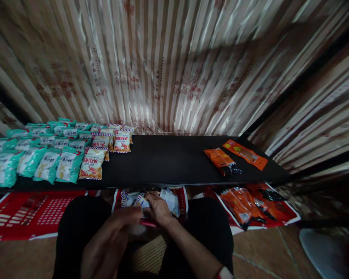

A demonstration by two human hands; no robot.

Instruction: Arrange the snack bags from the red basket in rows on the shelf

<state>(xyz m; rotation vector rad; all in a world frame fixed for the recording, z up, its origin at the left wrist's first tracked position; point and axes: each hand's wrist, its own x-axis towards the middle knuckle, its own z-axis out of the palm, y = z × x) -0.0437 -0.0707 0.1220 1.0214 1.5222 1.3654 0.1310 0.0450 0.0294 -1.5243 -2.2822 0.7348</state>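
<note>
Between my knees, my right hand (pixel 158 207) reaches into the middle red basket (pixel 186 197), its fingers bent over a striped-edge snack packet (pixel 140 200). More white and blue packets (pixel 169 199) lie around it in the basket. My left hand (pixel 130 215) is beside the right one at the basket's near side, smeared by motion, its fingers not clear. On the black shelf in front, cream and red snack packets (pixel 91 164) stand next to rows of teal snack packets (pixel 66 164).
An orange packet (pixel 221 161) and a flat orange packet (pixel 246 154) lie on the right of the black shelf (pixel 163 161). A red basket (pixel 61 209) stands at left; another (pixel 289 217) at right holds orange packets (pixel 238 203). Striped sheeting (pixel 163 69) hangs behind.
</note>
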